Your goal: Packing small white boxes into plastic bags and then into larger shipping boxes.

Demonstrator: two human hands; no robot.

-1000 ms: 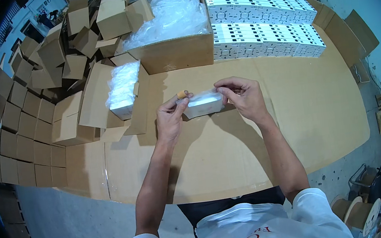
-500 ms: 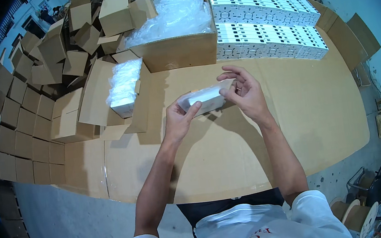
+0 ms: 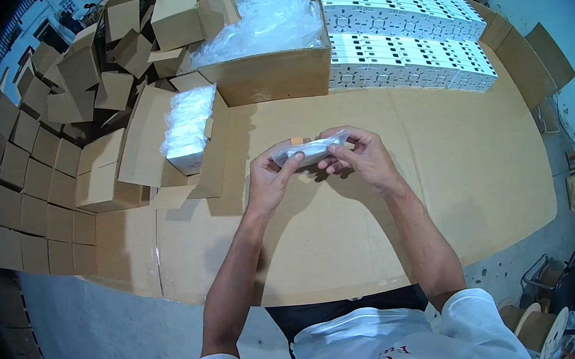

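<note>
**Small bagged piece held over the tabletop, both hands on it**

While I watch from the head view, going left to right: a spread of flat and folded cartons (image 3: 47, 151) lies at the left, and beside it an open carton holds a stack of plastic-wrapped white pieces (image 3: 187, 123). In the middle, my left hand (image 3: 267, 180) pinches the left end of a small white piece in clear wrap (image 3: 312, 150), and my right hand (image 3: 364, 159) closes on its right end, fingers curled over the top. Both hands are clamped on it, holding it just above the cardboard-covered tabletop (image 3: 457, 158).

Its long axis runs left to right, nearly level, the right end tipped slightly up and away from me. To handle this well, I judge it best to keep the grip at the ends and the wrap taut, so the slippery film does not slide. Rows of white boxes (image 3: 415, 49) stand at the far right.
</note>
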